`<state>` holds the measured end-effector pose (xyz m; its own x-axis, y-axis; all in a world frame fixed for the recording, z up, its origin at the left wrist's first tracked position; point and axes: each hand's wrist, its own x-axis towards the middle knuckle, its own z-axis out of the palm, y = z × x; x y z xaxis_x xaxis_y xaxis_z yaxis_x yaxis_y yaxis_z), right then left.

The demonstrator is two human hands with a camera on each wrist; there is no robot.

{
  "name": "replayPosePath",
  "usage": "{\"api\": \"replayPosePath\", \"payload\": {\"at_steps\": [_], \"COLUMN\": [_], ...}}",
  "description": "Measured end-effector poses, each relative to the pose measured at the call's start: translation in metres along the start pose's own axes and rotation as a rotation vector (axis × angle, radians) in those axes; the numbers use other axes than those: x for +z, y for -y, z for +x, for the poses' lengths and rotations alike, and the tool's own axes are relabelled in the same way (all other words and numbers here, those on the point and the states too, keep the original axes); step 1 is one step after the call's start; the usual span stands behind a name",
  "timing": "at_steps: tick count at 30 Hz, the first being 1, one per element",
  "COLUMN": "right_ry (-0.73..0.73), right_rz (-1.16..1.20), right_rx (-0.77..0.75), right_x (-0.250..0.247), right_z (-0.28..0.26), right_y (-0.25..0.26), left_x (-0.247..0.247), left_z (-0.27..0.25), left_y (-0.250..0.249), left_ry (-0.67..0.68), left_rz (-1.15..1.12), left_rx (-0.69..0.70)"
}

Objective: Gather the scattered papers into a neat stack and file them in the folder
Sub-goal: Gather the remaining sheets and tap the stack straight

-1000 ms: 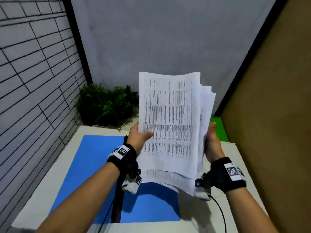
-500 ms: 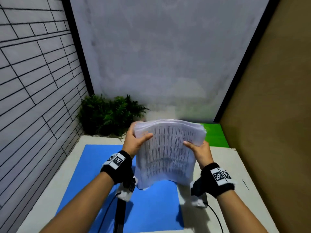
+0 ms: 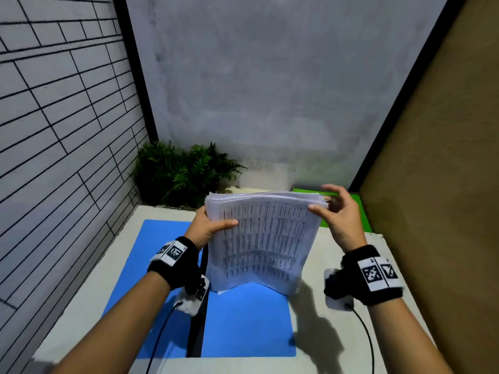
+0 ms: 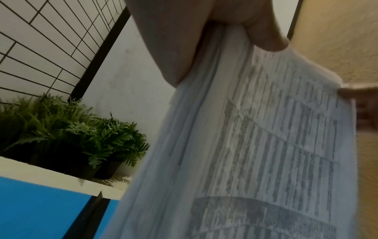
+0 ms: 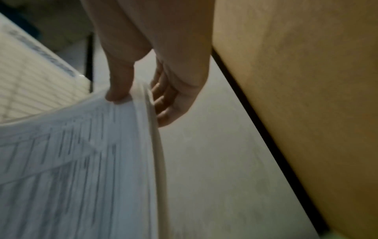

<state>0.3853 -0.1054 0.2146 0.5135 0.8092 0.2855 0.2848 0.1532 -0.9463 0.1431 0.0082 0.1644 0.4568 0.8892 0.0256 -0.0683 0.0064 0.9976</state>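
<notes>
1. a person's left hand [image 3: 208, 229] is gripping the stack of printed papers [image 3: 263, 238] at its upper left corner, thumb lying across the front sheet and the other fingers tucked out of sight behind it.
2. the right hand [image 3: 339, 215] is meeting the stack's upper right corner, its thumb resting on the front sheet; the right wrist view is showing the thumb on the front and the fingers [image 5: 163, 103] curving close behind the pile's edge, though it cannot be told whether they are pressing it.
3. the papers are standing nearly upright, tilting back towards the wall, with their lower edge sitting on the open blue folder [image 3: 243, 319] and overlapping the pale table [image 3: 318, 265] to the right.
4. the sheets are bowing outward at the bottom, and one corner is poking out below the lower left edge.
5. the folder is lying flat on the table, its black spine [image 3: 198, 319] running under the left wrist.
6. a green fern-like plant [image 3: 181, 174] is standing in the far left corner, against the tiled wall [image 3: 54, 130].
7. a bright green sheet [image 3: 359, 211] is lying at the far right of the table, behind the right hand.
8. black wristbands with printed markers are circling both wrists, each trailing a black cable.
</notes>
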Motion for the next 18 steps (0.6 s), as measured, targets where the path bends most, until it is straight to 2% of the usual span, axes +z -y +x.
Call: {"api": "replayPosePath", "payload": {"at_steps": [2,4,5,6,7,8,9,10,12,13,16,17,18], "right_ry": [-0.050,-0.162,-0.172,-0.071,0.136,0.364,0.517,0.550,0.371,0.329,0.571,0.543,0.452], "right_rz": [-0.273,-0.553,-0.675,-0.827,-0.987,-1.133,-1.226,-1.237,-1.105,-1.067,-1.231,-1.203,-1.142], "right_rx": [-0.132,-0.359,-0.457,-0.494,-0.461,-0.373,-0.295,-0.283,-0.381,-0.415,-0.382,-0.380,-0.382], "right_x": [0.006,0.021,0.031,0.042,0.054,0.064,0.071,0.076,0.080,0.085,0.092,0.091,0.088], "right_z": [0.002,-0.003,-0.007,-0.009,-0.011,-0.014,-0.015,-0.014,-0.013,-0.011,-0.011,-0.009,-0.007], "right_y": [0.026,0.048,0.057,0.062,0.064,0.062,0.058,0.056,0.060,0.061,0.057,0.055,0.057], "left_x": [0.000,0.001,0.002,0.002,0.003,0.005,0.007,0.008,0.010,0.011,0.012,0.011,0.010], "left_z": [-0.001,0.000,0.000,-0.001,-0.003,-0.004,-0.006,-0.008,-0.008,-0.009,-0.008,-0.007,-0.006], "left_y": [0.002,0.003,0.004,0.003,0.003,0.002,0.002,0.002,0.000,-0.002,0.001,0.002,0.002], "left_ry": [-0.014,-0.020,-0.020,-0.018,-0.015,-0.008,0.000,0.009,0.021,0.028,0.018,0.000,-0.019], "left_rz": [0.002,0.006,0.004,0.000,-0.001,-0.003,-0.006,-0.010,-0.010,-0.004,0.008,0.008,0.005], "left_rx": [-0.021,-0.026,-0.027,-0.026,-0.028,-0.027,-0.022,-0.015,-0.020,-0.027,-0.045,-0.055,-0.069]}}
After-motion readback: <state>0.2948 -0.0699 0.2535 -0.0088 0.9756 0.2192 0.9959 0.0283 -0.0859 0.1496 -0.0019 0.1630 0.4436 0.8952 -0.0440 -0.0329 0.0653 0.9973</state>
